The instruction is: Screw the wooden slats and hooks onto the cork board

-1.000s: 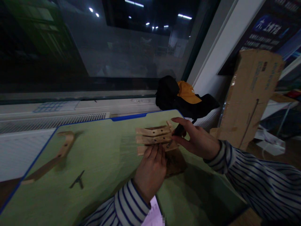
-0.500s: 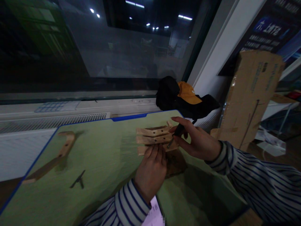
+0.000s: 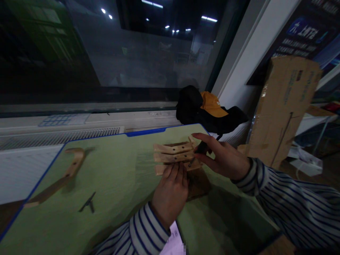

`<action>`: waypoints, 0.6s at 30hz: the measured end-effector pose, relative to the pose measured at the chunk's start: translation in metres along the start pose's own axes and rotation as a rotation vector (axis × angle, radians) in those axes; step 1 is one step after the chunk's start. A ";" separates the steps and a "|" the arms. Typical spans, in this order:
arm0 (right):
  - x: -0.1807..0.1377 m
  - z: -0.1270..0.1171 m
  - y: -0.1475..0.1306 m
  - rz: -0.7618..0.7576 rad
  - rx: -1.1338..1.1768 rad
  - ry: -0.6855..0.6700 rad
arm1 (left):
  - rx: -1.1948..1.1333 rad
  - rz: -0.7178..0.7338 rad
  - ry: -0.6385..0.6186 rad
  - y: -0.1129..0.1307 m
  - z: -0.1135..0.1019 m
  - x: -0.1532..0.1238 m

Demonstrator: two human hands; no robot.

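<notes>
Right hand (image 3: 225, 157) had its thumb and fingers closed around a black screwdriver (image 3: 202, 146), tilted so its tip met the nearest wooden strip (image 3: 159, 170), seemingly to work at a hole there. Left hand (image 3: 171, 193) lay over that same strip, fingers bent, probably to stop it shifting; couldn't tell whether it gripped or just pressed. Two more strips (image 3: 166, 157) with dark holes sat alongside, all three across a brown wooden board (image 3: 199, 186), which likely gave them backing. Loose wooden hook (image 3: 71, 170) and small black pieces (image 3: 89, 203) lay well apart at left, presumably out of the way. Surface was a pale green table (image 3: 119, 187) with blue edging, pushed near a dark window (image 3: 148, 63). Orange cap (image 3: 212, 103) on black cloth beyond; tall cardboard box (image 3: 287, 102) at right. Dim room.
</notes>
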State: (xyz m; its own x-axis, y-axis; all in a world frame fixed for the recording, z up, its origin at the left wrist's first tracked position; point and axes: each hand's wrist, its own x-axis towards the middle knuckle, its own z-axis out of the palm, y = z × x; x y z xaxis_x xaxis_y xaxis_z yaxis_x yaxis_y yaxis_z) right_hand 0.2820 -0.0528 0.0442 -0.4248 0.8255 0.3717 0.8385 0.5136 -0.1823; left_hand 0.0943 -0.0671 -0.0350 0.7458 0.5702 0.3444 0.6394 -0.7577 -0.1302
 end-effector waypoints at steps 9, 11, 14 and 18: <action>-0.001 0.001 0.001 -0.008 -0.044 0.038 | 0.010 -0.003 0.005 0.001 0.000 0.001; -0.001 0.002 0.001 -0.003 -0.051 0.043 | 0.008 0.000 -0.004 0.000 -0.001 0.001; 0.000 0.002 0.000 0.007 -0.053 0.044 | 0.002 0.002 -0.014 -0.001 -0.002 0.000; 0.000 0.001 -0.002 0.009 -0.022 0.014 | 0.008 0.001 -0.006 -0.001 -0.001 0.000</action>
State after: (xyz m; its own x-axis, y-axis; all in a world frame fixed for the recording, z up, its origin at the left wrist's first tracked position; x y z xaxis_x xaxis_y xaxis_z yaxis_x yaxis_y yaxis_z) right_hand 0.2797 -0.0535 0.0436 -0.4125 0.8268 0.3825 0.8498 0.5005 -0.1655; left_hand 0.0934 -0.0662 -0.0335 0.7478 0.5712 0.3384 0.6400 -0.7558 -0.1384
